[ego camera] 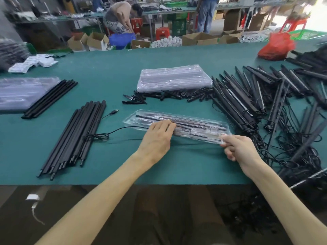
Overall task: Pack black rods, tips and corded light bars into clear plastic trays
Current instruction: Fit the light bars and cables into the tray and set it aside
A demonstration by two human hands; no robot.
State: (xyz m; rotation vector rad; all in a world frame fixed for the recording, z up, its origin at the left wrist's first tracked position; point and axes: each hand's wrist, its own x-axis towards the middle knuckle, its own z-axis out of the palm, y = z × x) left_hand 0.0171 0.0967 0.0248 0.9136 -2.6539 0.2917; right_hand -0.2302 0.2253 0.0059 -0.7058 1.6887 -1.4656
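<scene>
A clear plastic tray point(198, 123) lies slanted on the green table in front of me, with black parts inside it. My left hand point(156, 138) rests flat on the tray's left half, fingers straight. My right hand point(238, 149) pinches the tray's near right corner. A black USB cord point(109, 130) trails from the tray's left end. Loose black rods point(76, 135) lie in a bundle to the left. Small black tips point(169, 95) are strewn behind the tray. Corded light bars point(251, 96) are heaped on the right.
A stack of empty clear trays point(174, 77) sits behind the tips. More trays point(23, 91) and a second rod bundle point(51, 99) lie far left. A red bag point(275, 46) sits at the back right. Tangled cords point(297, 147) spill over the right edge. People work beyond the table.
</scene>
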